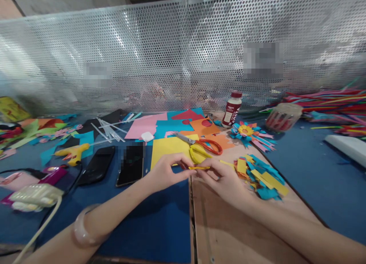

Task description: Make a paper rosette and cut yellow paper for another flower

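My left hand (167, 172) and my right hand (221, 178) meet over the middle of the table, each pinching one end of a small yellow paper strip (199, 167) held flat between them. Just behind the strip lie two pairs of scissors, one with yellow handles (197, 152) and one with orange handles (213, 146), resting on a yellow paper sheet (168, 148). A pile of cut yellow, blue and orange strips (261, 176) lies right of my right hand. A finished paper flower (248, 132) sits further back.
Two black phones (98, 165) (131, 165) and a yellow glue gun (73, 152) lie left. Coloured paper sheets (160, 125) spread behind. A red-capped white bottle (232, 108) stands near the perforated metal screen (183, 54). Pipe cleaners (328, 100) are heaped right. A white charger (36, 195) lies at left.
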`<act>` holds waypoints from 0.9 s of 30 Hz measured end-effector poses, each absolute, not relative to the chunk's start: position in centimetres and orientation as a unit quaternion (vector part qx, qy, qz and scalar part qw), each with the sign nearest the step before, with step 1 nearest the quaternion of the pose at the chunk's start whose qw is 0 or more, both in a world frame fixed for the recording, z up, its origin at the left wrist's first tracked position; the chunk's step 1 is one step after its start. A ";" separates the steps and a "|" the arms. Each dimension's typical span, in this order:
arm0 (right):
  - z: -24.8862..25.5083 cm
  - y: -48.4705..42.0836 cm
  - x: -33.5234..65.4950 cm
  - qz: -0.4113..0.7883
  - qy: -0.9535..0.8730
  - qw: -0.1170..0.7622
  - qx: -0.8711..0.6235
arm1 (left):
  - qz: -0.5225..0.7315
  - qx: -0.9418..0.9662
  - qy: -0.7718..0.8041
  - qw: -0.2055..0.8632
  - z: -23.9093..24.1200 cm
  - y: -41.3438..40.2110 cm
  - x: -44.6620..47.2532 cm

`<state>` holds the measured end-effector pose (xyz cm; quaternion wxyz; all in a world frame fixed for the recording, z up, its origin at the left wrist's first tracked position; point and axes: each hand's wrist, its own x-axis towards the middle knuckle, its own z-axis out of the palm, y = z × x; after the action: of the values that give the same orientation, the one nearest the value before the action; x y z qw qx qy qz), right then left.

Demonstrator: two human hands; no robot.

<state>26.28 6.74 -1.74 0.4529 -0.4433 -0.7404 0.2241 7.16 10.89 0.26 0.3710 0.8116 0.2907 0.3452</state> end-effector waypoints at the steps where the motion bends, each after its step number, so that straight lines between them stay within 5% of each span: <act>1: -1.8 6.8 26.3 0.225 -0.741 0.452 -0.442 | 0.347 0.812 0.292 0.368 0.2 10.9 7.2; 12: -2.2 7.4 27.0 0.131 -0.781 0.475 -0.384 | 0.375 0.801 0.281 0.372 0.5 11.1 7.2; 20: -2.6 8.1 28.8 -0.111 -0.877 0.395 -0.249 | 0.256 0.681 0.281 0.626 0.5 10.5 7.9; 27: -2.1 7.5 27.9 -0.072 -0.862 0.407 -0.294 | 0.260 0.731 0.300 0.555 0.6 10.9 7.7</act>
<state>27.93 7.48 -2.11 0.4072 -0.2941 -0.8617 -0.0720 7.74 10.90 0.58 0.5554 0.7307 0.3001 0.2601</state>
